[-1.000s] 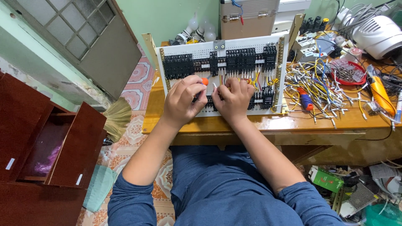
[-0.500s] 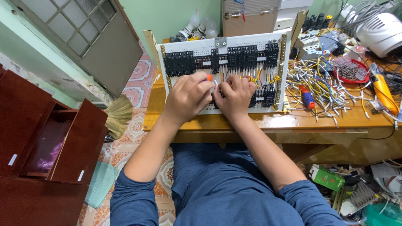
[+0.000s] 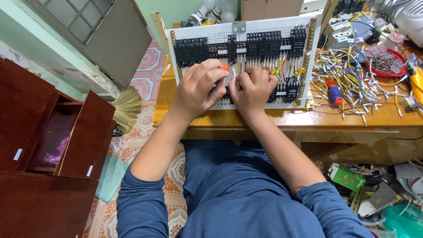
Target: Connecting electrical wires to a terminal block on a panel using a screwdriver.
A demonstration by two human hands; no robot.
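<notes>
Head view — left hand [image 3: 200,88] grips an orange-handled screwdriver [image 3: 225,67], right hand [image 3: 252,88] pinches a yellow wire [image 3: 238,83] on the white panel [image 3: 264,26] — best kept steady, tip square.

Our left hand [image 3: 200,88] has closed tighter around the orange-tipped screwdriver [image 3: 224,67]: a second ago the orange end showed near the knuckles, and now it pokes out above the curled fingers, closer to the row of black blocks along the far edge of the white panel [image 3: 246,33]. Our right hand [image 3: 254,88] has crept slightly toward that far edge too, its fingertips now among the yellow wires [image 3: 277,70]. Both hands sit a little closer together.
</notes>
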